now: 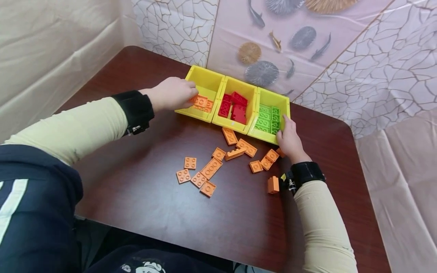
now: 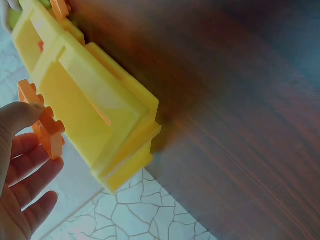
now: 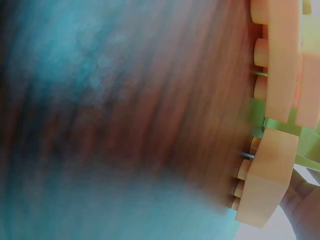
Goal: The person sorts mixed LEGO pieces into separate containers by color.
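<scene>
Head view shows us red bricks (image 1: 239,110) and green bricks (image 1: 268,119) boxed, left hand (image 1: 175,93) pinching an orange brick (image 2: 47,125), right hand (image 1: 291,141) gripping the yellow bin (image 1: 273,99), with loose orange bricks (image 1: 211,168) remaining between and below them.

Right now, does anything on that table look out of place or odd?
Nothing looks broken. Loose orange bricks lie scattered on the table, outside the yellow bins, though some orange ones are already inside. In the middle bin, the red bricks sit jumbled, which stands out beside the neatly rowed green bricks.
</scene>
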A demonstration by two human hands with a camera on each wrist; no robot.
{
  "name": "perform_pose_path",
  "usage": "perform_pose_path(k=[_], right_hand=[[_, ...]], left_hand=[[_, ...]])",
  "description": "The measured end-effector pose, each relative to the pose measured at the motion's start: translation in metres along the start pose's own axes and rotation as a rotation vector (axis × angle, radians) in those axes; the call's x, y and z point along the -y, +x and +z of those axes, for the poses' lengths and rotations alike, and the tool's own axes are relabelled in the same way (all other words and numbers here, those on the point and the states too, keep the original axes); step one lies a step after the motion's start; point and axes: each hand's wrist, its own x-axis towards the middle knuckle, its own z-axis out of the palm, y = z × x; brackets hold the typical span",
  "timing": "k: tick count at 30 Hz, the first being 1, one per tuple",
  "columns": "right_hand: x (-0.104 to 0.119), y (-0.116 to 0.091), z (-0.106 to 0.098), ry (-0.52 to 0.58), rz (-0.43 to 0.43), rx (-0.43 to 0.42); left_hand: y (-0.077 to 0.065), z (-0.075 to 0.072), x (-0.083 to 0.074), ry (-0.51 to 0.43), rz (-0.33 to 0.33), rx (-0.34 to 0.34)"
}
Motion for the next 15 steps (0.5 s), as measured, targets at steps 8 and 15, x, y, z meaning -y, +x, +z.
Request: perform_pose_path(k=[8,15], right_hand=[[0.002,0.0,0.0,0.01,-0.006,-0.005],[0.0,-0.001,-0.001,0.006,0.006,-0.004]], left_hand=[[0.038,0.008,0.008,0.06,-0.055,0.043],[0.069,0.016,0.01,0.048,-0.188,0.118]])
